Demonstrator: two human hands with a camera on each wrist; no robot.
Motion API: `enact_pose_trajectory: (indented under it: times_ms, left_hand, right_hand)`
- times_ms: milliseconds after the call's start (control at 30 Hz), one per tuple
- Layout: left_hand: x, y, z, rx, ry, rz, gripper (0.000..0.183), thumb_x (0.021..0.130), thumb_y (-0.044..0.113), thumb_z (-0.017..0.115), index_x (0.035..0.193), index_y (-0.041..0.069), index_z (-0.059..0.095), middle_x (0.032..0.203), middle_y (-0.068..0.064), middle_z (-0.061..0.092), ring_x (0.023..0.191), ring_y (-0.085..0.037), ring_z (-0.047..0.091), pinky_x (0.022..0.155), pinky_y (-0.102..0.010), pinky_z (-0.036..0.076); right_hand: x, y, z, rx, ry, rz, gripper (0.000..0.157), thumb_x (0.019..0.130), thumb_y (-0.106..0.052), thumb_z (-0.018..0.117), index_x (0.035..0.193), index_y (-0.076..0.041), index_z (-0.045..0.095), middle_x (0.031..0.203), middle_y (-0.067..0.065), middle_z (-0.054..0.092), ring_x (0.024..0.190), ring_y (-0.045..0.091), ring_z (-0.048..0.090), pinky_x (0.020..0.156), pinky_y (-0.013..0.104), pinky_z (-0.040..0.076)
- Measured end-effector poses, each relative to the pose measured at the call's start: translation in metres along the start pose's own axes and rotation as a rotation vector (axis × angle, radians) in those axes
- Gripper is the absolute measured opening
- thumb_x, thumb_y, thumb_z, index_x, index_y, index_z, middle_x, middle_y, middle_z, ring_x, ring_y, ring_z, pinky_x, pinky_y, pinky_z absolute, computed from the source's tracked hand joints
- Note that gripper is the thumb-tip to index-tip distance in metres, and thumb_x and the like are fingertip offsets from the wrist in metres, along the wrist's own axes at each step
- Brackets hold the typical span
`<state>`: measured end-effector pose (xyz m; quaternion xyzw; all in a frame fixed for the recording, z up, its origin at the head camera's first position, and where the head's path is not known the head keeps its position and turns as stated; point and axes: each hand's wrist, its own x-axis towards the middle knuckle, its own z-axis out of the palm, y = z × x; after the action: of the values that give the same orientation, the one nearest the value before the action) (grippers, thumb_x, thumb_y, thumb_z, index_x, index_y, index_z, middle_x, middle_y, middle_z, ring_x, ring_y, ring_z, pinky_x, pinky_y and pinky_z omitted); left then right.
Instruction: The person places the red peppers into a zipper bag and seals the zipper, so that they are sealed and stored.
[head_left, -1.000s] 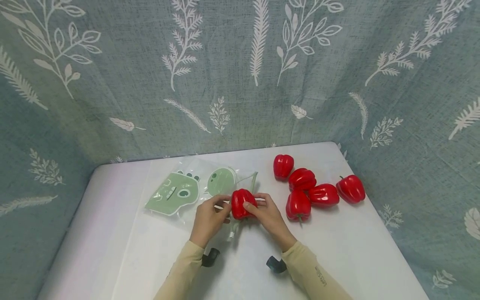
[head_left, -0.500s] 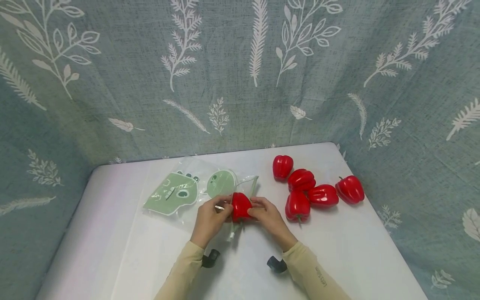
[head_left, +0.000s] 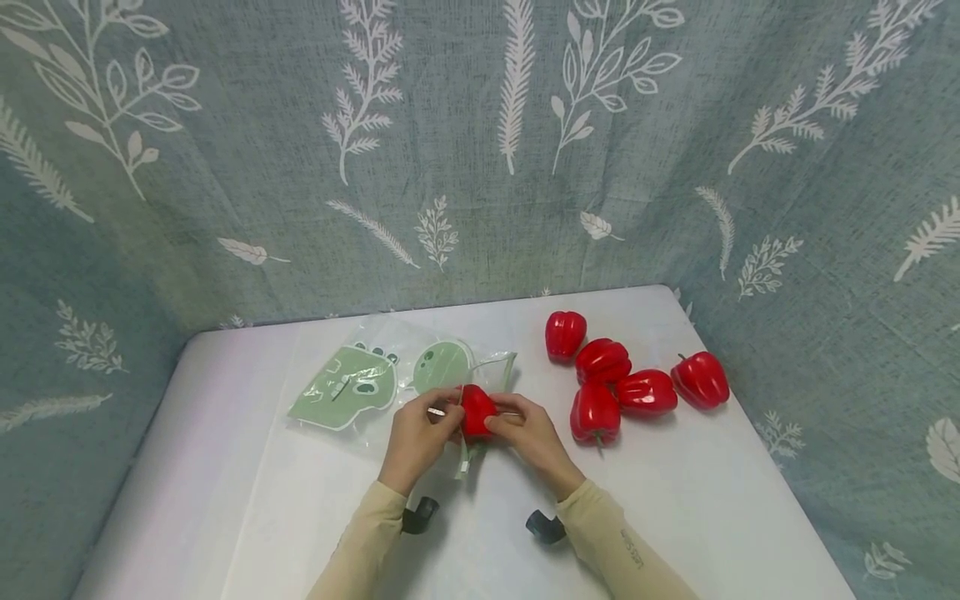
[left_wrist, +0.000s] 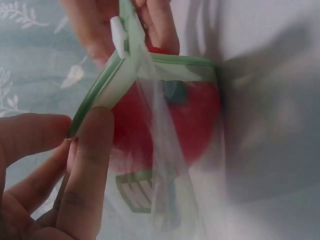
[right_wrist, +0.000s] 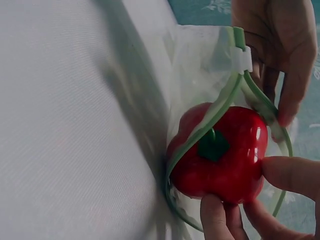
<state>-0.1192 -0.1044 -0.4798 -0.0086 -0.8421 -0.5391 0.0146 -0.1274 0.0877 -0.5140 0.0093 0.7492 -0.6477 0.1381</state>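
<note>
Head view: left hand (head_left: pixel 420 429) pinches a clear bag (head_left: pixel 442 367) by its rim (left_wrist: pixel 93 96); right hand (head_left: pixel 536 432) holds a red pepper (head_left: pixel 477 410) inside; from that, five loose peppers (head_left: pixel 647 392) lie toward two-to-three o'clock.

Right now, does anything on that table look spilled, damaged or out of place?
No, nothing stands out. The right hand holds one red pepper in the open mouth of the clear bag, which the left hand pinches. The five other peppers lie loose on the table, no spill or damage visible.
</note>
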Motion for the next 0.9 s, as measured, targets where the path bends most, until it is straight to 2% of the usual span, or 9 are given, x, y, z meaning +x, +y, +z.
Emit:
enact_pose_trajectory:
  times_ms: [167,367,500,600,733,900]
  left_hand:
    - [0.001,0.002,-0.001,0.015,0.016,0.019,0.022,0.091,0.009,0.07,0.112,0.005,0.074,0.085,-0.005,0.07,0.069,-0.016,0.068,0.054,-0.028,0.056]
    - [0.003,0.0,-0.001,-0.034,0.002,0.022,0.024,0.09,0.005,0.07,0.114,0.004,0.074,0.085,-0.007,0.069,0.07,-0.018,0.069,0.058,-0.03,0.06]
    - [0.003,-0.004,0.001,-0.046,-0.005,0.02,0.024,0.091,0.004,0.071,0.115,0.004,0.073,0.085,-0.007,0.069,0.069,-0.017,0.068,0.06,-0.029,0.06]
    - [0.003,-0.005,0.001,-0.04,-0.005,0.019,0.025,0.091,0.005,0.071,0.116,0.004,0.073,0.086,-0.006,0.07,0.069,-0.016,0.067,0.06,-0.027,0.059]
    - [0.004,-0.005,0.0,-0.03,0.0,0.012,0.025,0.092,0.006,0.071,0.117,0.005,0.073,0.087,-0.006,0.071,0.07,-0.016,0.068,0.06,-0.026,0.058]
    - [0.005,-0.004,-0.001,-0.041,0.01,0.002,0.025,0.092,0.007,0.071,0.117,0.004,0.073,0.087,-0.006,0.072,0.068,-0.016,0.067,0.056,-0.028,0.056]
  right_hand:
    - [0.002,-0.002,0.006,-0.026,-0.017,-0.005,0.046,0.095,-0.021,0.069,0.138,-0.008,0.061,0.131,0.016,0.065,0.114,0.031,0.067,0.098,0.042,0.053]
    - [0.003,-0.005,0.011,-0.018,-0.066,-0.048,0.044,0.098,-0.019,0.066,0.14,-0.007,0.059,0.134,0.016,0.063,0.117,0.031,0.065,0.1,0.044,0.051]
    - [-0.001,-0.017,0.013,-0.021,-0.107,-0.053,0.044,0.099,-0.016,0.065,0.141,-0.003,0.058,0.136,0.021,0.061,0.12,0.036,0.063,0.102,0.047,0.05]
    - [0.001,-0.015,0.016,-0.012,-0.122,-0.056,0.045,0.099,-0.017,0.065,0.141,-0.003,0.057,0.137,0.022,0.059,0.121,0.037,0.062,0.102,0.047,0.049]
    - [0.008,-0.002,0.02,0.018,-0.128,-0.058,0.046,0.099,-0.023,0.067,0.142,-0.008,0.058,0.139,0.016,0.06,0.123,0.031,0.062,0.103,0.043,0.049]
    - [0.008,-0.001,0.027,0.036,-0.133,-0.057,0.041,0.101,-0.013,0.06,0.142,-0.01,0.058,0.139,0.014,0.06,0.123,0.028,0.061,0.1,0.04,0.051]
